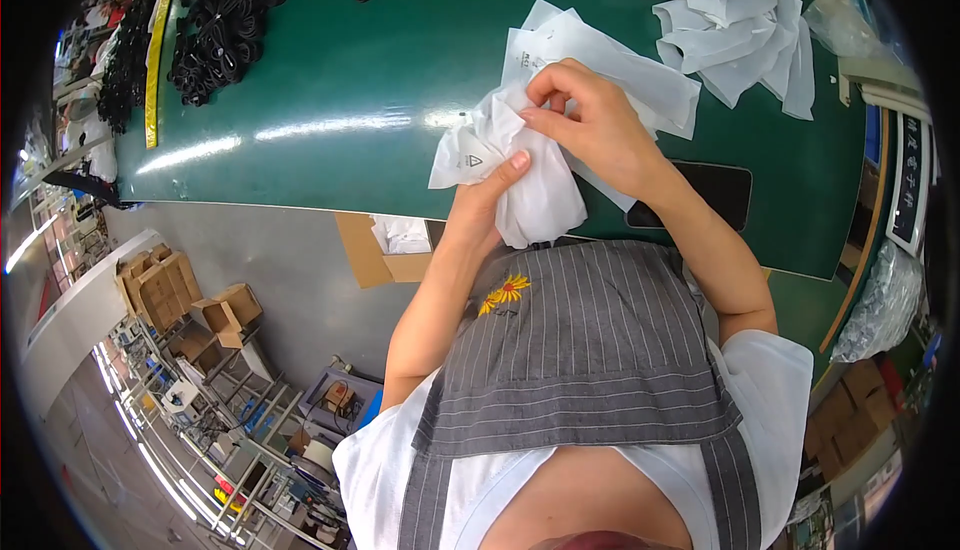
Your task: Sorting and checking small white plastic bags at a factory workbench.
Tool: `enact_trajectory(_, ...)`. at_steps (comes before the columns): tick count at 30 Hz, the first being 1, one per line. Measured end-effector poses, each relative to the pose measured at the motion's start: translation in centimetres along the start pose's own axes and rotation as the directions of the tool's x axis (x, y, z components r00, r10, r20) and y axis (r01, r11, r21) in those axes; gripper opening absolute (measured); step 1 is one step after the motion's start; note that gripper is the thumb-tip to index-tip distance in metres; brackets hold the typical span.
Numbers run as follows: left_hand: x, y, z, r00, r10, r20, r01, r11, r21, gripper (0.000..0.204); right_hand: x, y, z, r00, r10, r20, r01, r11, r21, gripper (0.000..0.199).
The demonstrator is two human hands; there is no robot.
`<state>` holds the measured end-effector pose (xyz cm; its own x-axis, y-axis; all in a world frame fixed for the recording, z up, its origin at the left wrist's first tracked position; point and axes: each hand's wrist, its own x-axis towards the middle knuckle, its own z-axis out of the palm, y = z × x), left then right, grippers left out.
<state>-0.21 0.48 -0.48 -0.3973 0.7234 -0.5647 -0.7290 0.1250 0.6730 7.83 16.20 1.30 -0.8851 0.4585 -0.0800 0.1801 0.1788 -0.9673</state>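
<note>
A crumpled white translucent bag (545, 190) with small printed marks is held just over the near edge of the green table (350, 80). My left hand (487, 193) grips it from the left, its thumb lying across the front. At the bag's upper right, my right hand (590, 115) is closed in a pinch, thumb and forefinger together on the plastic. What the bag contains, if anything, cannot be made out. Flat white bags (630, 75) lie on the table just beyond my right hand. A black phone (715, 195) rests beside my right forearm.
Bundled black cables (215, 35) are heaped at the far left, alongside a yellow strip (160, 50). More white bags (735, 25) are piled at the far right. Below the table edge stands an open cardboard box (362, 250) with white contents. Other cardboard boxes (165, 288) sit on the left.
</note>
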Motion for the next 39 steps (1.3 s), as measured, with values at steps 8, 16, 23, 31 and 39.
enact_trajectory(8,0.0,-0.9,-0.3,0.967,0.089,-0.241,-0.136,0.973,-0.185,0.044,-1.6,1.0,0.2,0.983,0.178,-0.047,-0.161,0.954,0.254,0.016)
enact_trajectory(16,0.0,0.9,1.7,0.87,0.487,-0.077,-0.355,0.728,0.586,0.043,-2.4,-1.9,0.4,0.997,0.064,-0.038,-0.068,0.991,-0.119,0.015)
enact_trajectory(23,0.1,0.6,1.7,0.916,0.242,-0.321,-0.256,0.967,-0.003,0.044,-2.4,0.5,0.2,0.992,0.111,-0.059,-0.099,0.978,0.183,0.016)
enact_trajectory(31,0.0,0.5,1.1,0.9,0.259,-0.352,-0.261,0.964,0.043,0.042,-2.0,1.3,-0.4,0.975,0.177,-0.136,-0.179,0.984,-0.005,0.021)
enact_trajectory(39,-0.3,0.4,1.0,0.906,0.227,-0.357,-0.231,0.972,0.032,0.039,-1.2,-0.5,-0.1,0.973,0.231,0.012,-0.189,0.763,0.618,0.02)
